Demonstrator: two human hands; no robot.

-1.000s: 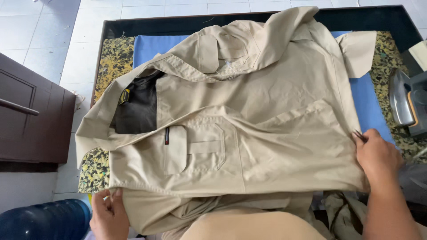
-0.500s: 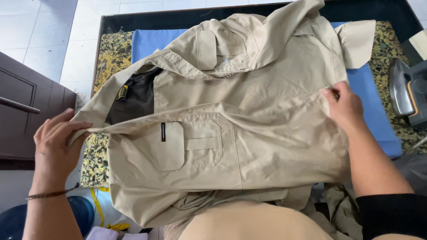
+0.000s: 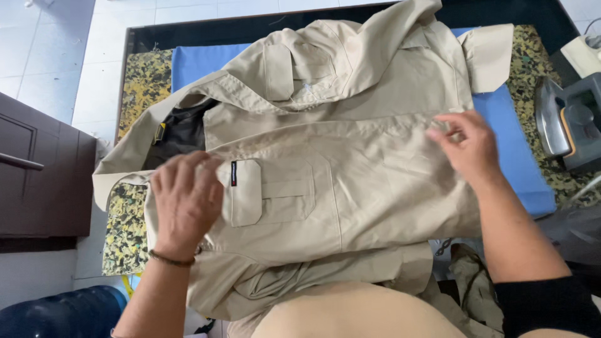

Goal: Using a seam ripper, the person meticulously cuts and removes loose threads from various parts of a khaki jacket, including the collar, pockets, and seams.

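Note:
A beige jacket lies spread over a blue cloth on a dark ironing table with a yellow-and-black patterned cover. The jacket's front has a flap pocket with a small dark tag, and dark lining shows at its left. My left hand rests flat on the jacket's left part, just left of the pocket, fingers spread, a thin band at the wrist. My right hand is over the jacket's right side, its fingertips touching a fold of the fabric.
A grey clothes iron stands at the table's right edge. A dark wooden cabinet is at the left, a blue water bottle at bottom left. More beige clothing lies at the near edge. White tiled floor shows beyond.
My left hand has come in from the jacket's left edge to lie flat beside the pocket. My right hand has moved slightly down and to the left along the right side.

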